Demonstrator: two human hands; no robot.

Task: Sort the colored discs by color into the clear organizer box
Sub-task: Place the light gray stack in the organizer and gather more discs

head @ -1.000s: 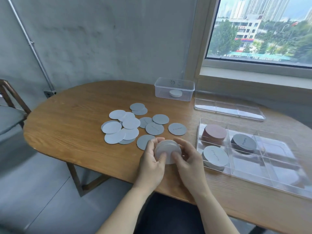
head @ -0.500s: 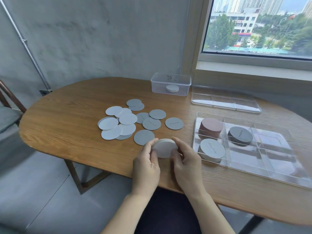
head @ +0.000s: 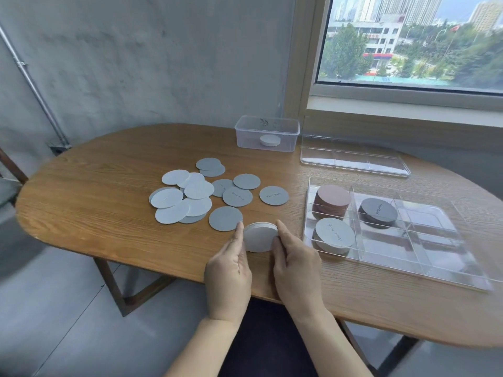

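A stack of white discs (head: 260,237) lies near the table's front edge. My left hand (head: 228,270) holds its left side and my right hand (head: 295,263) its right side, fingers along the rim. Beyond it, loose light blue discs (head: 174,198) and grey discs (head: 237,196) lie spread out, several overlapping. To the right is the clear organizer box (head: 424,240). It holds a pink stack (head: 332,200), a dark grey stack (head: 378,213) and a light grey stack (head: 334,235) in separate compartments.
The organizer's clear lid (head: 353,159) lies behind the box. A small clear container (head: 268,133) at the back holds a white disc stack (head: 269,140). The wooden table (head: 95,200) ends close in front of me. A chair (head: 11,170) stands at left.
The white stack was tilted up between my hands a second ago. Now it sits lower and flat near the table, my hands still on either side of it.
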